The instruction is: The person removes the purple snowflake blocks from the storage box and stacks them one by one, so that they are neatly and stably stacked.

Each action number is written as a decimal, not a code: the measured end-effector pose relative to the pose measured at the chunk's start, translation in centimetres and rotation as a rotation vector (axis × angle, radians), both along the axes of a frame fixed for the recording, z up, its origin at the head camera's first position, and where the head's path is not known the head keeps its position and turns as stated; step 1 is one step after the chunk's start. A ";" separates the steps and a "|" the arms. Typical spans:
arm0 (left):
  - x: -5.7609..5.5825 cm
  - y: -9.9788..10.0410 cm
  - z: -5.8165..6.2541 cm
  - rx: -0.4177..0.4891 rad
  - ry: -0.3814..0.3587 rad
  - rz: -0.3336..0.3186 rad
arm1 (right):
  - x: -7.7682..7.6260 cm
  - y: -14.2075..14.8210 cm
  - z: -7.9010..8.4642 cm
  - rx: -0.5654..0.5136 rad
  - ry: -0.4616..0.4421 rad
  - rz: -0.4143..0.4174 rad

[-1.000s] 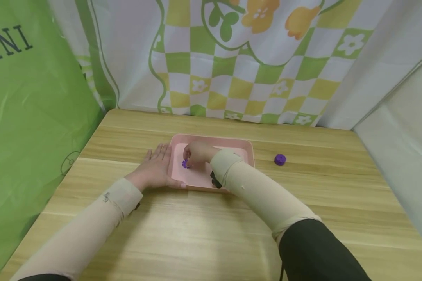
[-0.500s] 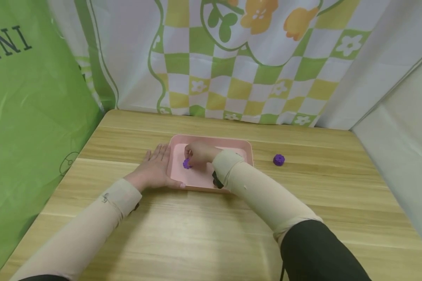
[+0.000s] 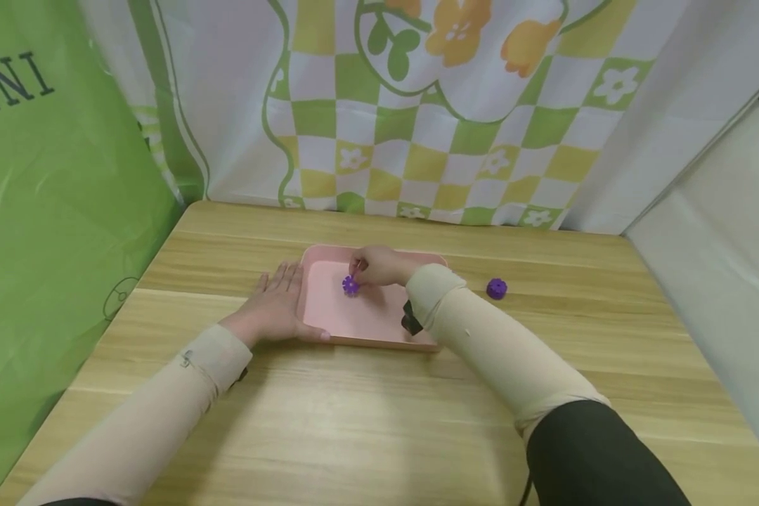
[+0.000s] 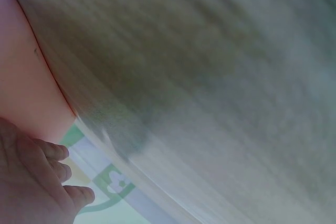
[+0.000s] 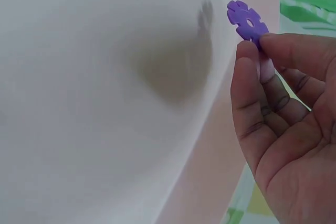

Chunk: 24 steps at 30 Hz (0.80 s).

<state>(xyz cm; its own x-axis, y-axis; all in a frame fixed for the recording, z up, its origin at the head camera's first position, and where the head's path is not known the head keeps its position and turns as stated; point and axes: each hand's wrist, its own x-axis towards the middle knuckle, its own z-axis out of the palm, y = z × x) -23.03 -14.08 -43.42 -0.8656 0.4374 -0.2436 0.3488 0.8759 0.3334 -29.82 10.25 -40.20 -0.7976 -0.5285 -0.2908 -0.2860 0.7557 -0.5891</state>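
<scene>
Between thumb and fingertips my right hand [image 3: 382, 267] pinches a purple notched disc [image 3: 351, 284], shaped like a flower with a hole in its middle. In the right wrist view the disc [image 5: 247, 20] stands out beyond the fingertips. Hand and disc are over the pink tray [image 3: 335, 325]. Against the tray's left side rests my left hand [image 3: 272, 309], fingers straight, thumb along the front edge. The left wrist view shows that hand [image 4: 31, 177] beside the tray wall [image 4: 31, 77]. Right of the tray, a small stack of purple discs [image 3: 496, 288] sits on the table.
A wooden table [image 3: 354, 422] carries the tray and the stack. Behind it hangs a checked, flowered curtain [image 3: 417, 140]. A green sheet [image 3: 57, 211] borders the left side, a white one [image 3: 721, 246] the right.
My right hand has lifted the purple disc up from the tray floor and moved it slightly right and away from me. The left hand has stayed at the tray's side.
</scene>
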 end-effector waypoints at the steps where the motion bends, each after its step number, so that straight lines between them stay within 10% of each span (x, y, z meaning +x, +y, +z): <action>1: 0.0 0.0 0.0 0.001 0.001 -0.002 | 0.0 0.4 0.1 -0.006 -0.010 -0.015; 24: 0.0 0.2 -0.1 -0.019 0.021 -0.025 | 0.6 10.0 2.0 -0.260 -0.156 -0.210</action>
<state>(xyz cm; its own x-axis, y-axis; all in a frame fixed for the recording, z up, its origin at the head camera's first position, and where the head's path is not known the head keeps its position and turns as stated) -23.02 -13.93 -43.56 -0.8594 0.4545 -0.2343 0.3775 0.8730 0.3088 -29.21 20.27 -38.19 -0.8531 -0.4304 -0.2949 -0.0320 0.6075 -0.7937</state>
